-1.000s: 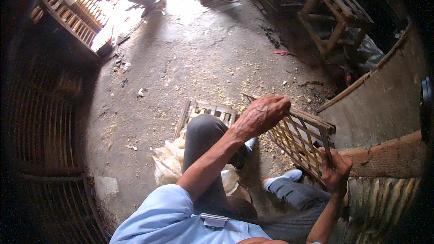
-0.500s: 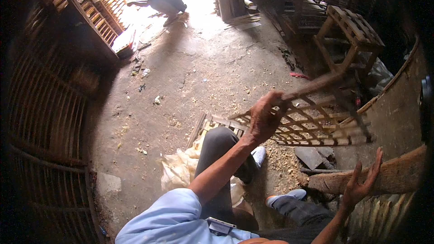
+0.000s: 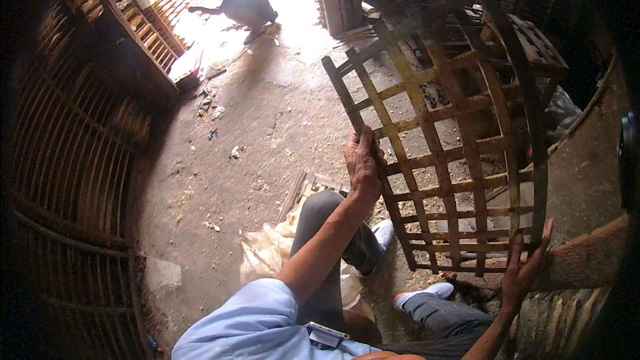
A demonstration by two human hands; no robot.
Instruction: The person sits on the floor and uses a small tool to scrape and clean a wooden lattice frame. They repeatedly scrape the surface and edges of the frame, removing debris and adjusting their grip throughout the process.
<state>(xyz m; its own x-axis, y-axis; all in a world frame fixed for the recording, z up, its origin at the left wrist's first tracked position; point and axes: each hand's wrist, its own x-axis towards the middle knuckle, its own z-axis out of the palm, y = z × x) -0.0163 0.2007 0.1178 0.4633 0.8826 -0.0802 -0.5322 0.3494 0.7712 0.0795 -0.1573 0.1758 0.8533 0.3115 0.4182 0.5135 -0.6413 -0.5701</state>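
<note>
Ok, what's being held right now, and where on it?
A lattice: the left hand grips its left side bar. The right hand is at its lower right corner; whether it grips there cannot be told.

No word, number, brand or sign can be read here; the small flat item (image 3: 325,338) at the front of the light blue shirt (image 3: 243,320) shows a pale patch, too small to make out any print

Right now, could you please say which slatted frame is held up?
The slatted frame gripped by the left hand; the other frame is down on the floor, partly behind the knee.
</note>
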